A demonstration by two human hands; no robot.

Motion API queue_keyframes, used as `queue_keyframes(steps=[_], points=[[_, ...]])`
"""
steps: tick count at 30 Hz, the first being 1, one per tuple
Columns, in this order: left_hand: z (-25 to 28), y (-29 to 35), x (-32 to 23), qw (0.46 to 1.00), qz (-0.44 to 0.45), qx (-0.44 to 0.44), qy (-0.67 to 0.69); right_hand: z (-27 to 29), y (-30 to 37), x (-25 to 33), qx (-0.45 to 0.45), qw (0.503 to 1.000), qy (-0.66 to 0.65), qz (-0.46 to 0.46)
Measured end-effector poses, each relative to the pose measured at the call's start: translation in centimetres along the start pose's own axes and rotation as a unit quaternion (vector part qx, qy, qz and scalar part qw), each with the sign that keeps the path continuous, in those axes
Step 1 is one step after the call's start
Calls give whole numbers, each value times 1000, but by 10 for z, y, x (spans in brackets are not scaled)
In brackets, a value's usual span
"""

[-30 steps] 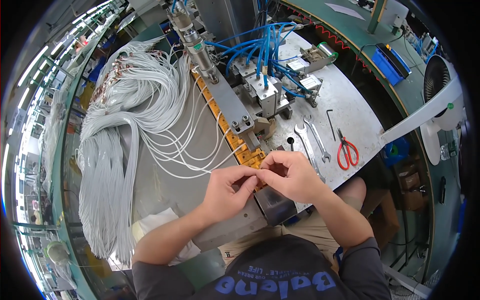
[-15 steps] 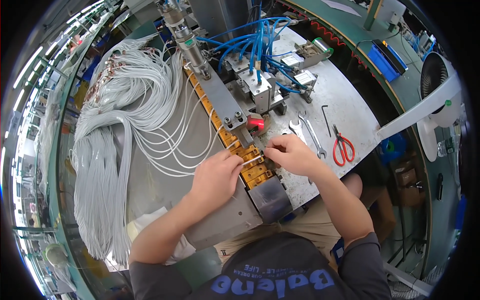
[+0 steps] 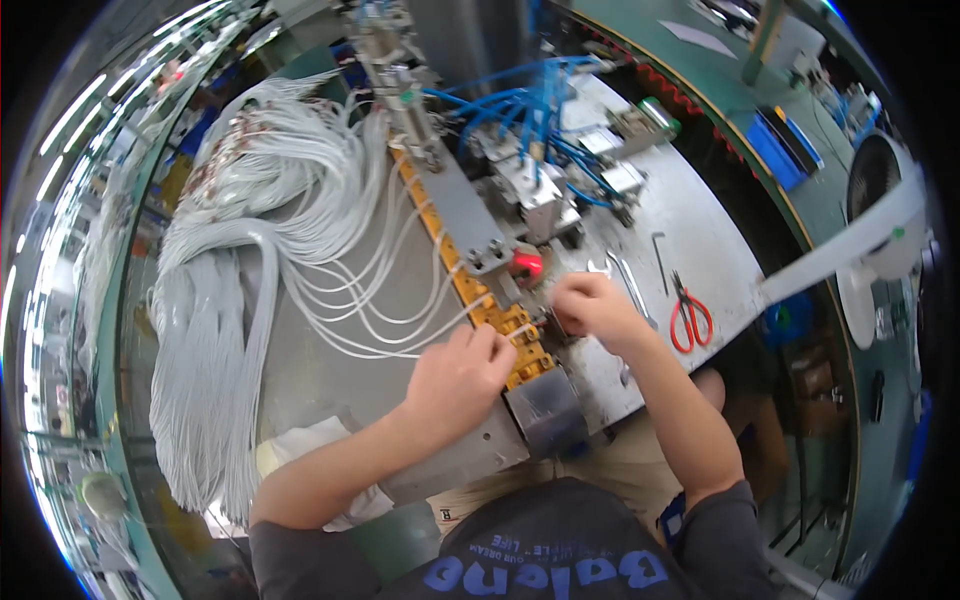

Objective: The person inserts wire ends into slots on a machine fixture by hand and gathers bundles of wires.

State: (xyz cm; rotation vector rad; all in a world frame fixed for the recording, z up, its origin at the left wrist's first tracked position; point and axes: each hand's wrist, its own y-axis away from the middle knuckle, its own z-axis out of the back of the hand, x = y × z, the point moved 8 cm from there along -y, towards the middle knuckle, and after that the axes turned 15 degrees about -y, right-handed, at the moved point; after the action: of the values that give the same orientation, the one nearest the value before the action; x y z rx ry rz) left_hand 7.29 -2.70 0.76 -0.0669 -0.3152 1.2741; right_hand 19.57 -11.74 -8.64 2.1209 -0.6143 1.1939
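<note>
My left hand [image 3: 460, 372] is closed on a thin white cable [image 3: 519, 331], which lies across the near end of a yellow slotted fixture strip [image 3: 467, 287]. Just right of the strip, my right hand [image 3: 597, 308] is closed with its fingers curled together. Whatever those fingers may hold is hidden and blurred. Several other white cables [image 3: 345, 303] loop from the left into slots farther up the strip. A metal bar [image 3: 455, 214] runs along the strip's right side, and a red part [image 3: 526, 264] sits by its near end.
A large bundle of grey-white cables [image 3: 205, 380] covers the left side. Right of my right hand lie a wrench [image 3: 632, 282], a hex key [image 3: 660, 262] and red-handled pliers [image 3: 690, 322]. Blue air hoses [image 3: 520, 110] crowd the machine behind. A fan [image 3: 880, 190] stands far right.
My right hand has moved slightly right, away from the strip. My left hand has shifted a little right relative to the strip. The whole view has also shifted and blurred.
</note>
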Motion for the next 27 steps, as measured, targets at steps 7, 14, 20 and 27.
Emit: queue_keyframes(steps=[7, 14, 20, 27], points=[[8, -1, 56, 993, 60, -97, 35, 2, 33, 30, -83, 994, 58, 43], [-33, -41, 225, 937, 242, -136, 213, -105, 80, 34, 107, 969, 209, 77], [-95, -122, 335, 937, 301, -136, 113, -133, 92, 19, 112, 891, 358, 256], [-138, -170, 375, 923, 380, 39, 51, -134, 99, 38, 56, 863, 346, 363]])
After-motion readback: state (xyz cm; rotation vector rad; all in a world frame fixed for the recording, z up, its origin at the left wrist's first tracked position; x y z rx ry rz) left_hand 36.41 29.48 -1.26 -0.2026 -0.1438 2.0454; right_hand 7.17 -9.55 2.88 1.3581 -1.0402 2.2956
